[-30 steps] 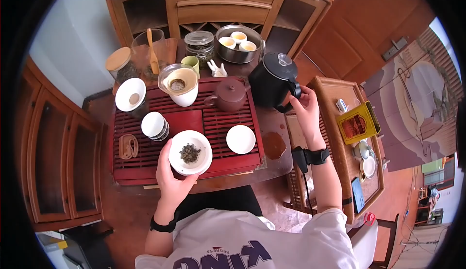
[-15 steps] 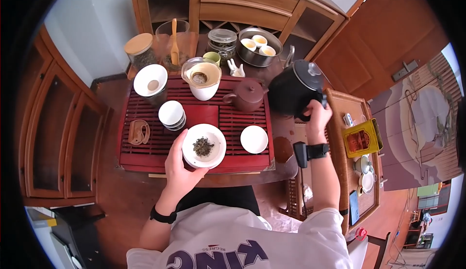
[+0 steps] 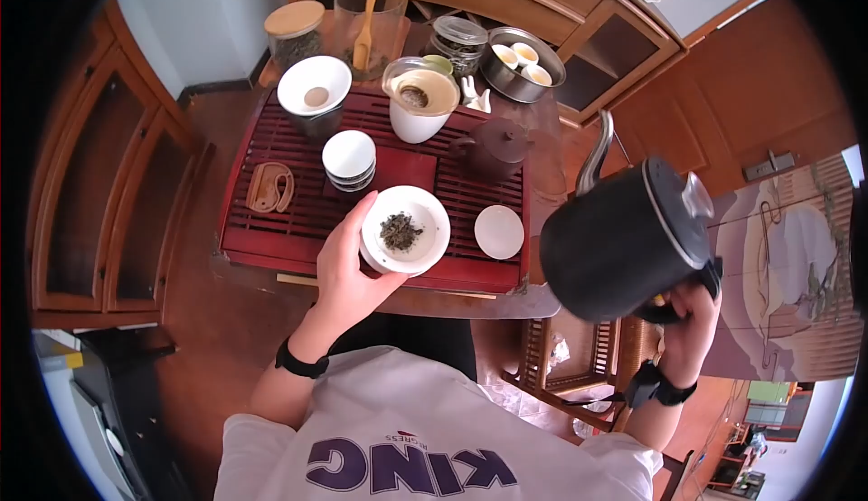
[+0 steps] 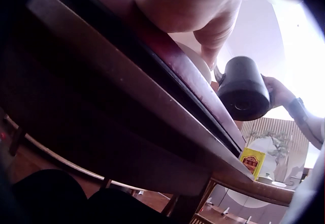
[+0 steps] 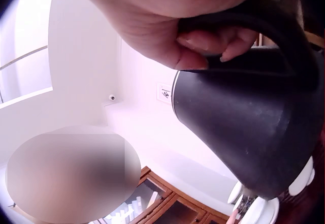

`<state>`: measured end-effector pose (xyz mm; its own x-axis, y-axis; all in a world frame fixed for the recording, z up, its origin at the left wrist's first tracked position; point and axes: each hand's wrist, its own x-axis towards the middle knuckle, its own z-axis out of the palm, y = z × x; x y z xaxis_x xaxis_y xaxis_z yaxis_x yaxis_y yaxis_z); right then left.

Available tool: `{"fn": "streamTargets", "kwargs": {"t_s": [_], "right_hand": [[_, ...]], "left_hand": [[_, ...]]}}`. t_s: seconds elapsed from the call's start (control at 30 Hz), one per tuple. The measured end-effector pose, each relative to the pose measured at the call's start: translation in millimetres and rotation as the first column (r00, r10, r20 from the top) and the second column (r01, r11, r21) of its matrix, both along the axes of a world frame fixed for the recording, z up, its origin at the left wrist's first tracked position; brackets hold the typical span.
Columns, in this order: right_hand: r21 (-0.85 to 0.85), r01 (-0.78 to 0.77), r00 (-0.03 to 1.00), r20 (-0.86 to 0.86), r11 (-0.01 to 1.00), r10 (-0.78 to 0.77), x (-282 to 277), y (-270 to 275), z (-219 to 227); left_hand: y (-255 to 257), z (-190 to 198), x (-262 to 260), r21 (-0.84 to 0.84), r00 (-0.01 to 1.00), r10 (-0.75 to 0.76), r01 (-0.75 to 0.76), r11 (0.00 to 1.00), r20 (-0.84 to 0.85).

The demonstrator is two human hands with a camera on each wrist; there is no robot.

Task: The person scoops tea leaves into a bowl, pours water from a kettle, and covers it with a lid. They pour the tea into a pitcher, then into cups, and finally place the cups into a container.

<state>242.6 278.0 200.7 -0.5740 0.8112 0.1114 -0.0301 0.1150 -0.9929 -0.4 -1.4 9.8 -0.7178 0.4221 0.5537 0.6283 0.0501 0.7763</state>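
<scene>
In the head view the left hand grips a white bowl by its side, thumb and fingers around it; dark dry leaves lie inside. To the right, the right hand holds a black kettle by its handle, the kettle raised beside the tray with its spout towards the back. The right wrist view shows fingers curled round the handle above the kettle. From below, the left wrist view shows the kettle and part of the left hand.
On the tray stand stacked cups, a white funnel-topped vessel, a strainer on a white pitcher, a brown teapot and a white dish. Jars and a metal bowl of cups are behind.
The right hand has lifted the kettle off the table and brought it nearer the body, out to the right. The left hand still holds the bowl. The head view has shifted.
</scene>
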Motion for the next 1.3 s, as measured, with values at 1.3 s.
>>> {"fn": "streamTargets", "kwargs": {"t_s": [1.3], "right_hand": [[0.149, -0.320, 0.751, 0.642, 0.935, 0.155, -20, -77, 24]], "left_hand": [[-2, 8, 0, -0.041, 1.000, -0.006, 0.005, 0.999, -0.029]]}}
